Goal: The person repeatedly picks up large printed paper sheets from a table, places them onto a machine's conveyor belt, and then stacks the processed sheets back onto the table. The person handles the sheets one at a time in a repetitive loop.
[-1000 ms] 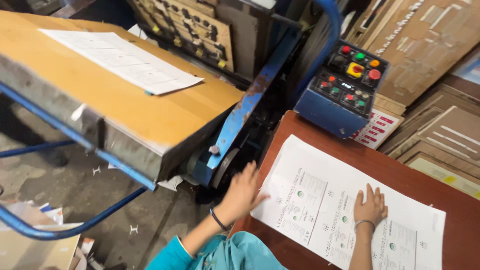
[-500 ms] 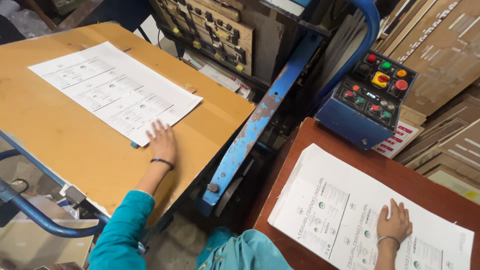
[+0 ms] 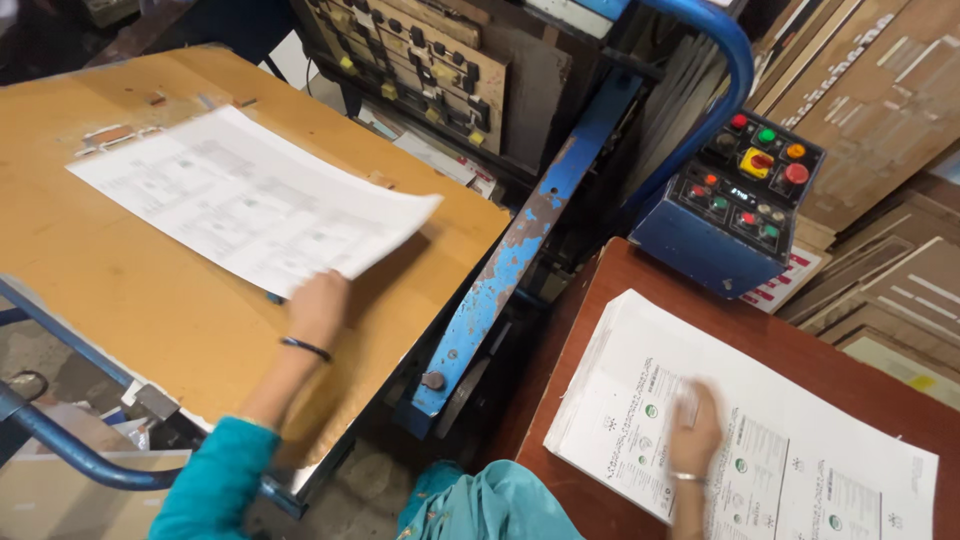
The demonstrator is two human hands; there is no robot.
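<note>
My left hand [image 3: 316, 304] grips the near edge of a large white printed sheet [image 3: 250, 195] and lifts its right side off the tilted wooden platen [image 3: 130, 290] of the machine. My right hand [image 3: 694, 432] lies flat, fingers together, on top of a stack of printed white sheets [image 3: 760, 440] on a brown table [image 3: 800, 330] at the lower right. The right hand is blurred. A dark bangle sits on my left wrist, and a teal sleeve covers the forearm.
A blue control box [image 3: 735, 205] with red, green and yellow buttons stands behind the stack. A worn blue steel arm [image 3: 520, 255] runs between platen and table. A die board [image 3: 430, 60] stands at the back; cardboard sheets [image 3: 880, 110] lean at right.
My left hand swung from the stack to the platen, took the sheet's edge and lifted it. My right hand slid leftward on the stack. The camera view shifted toward the platen.
</note>
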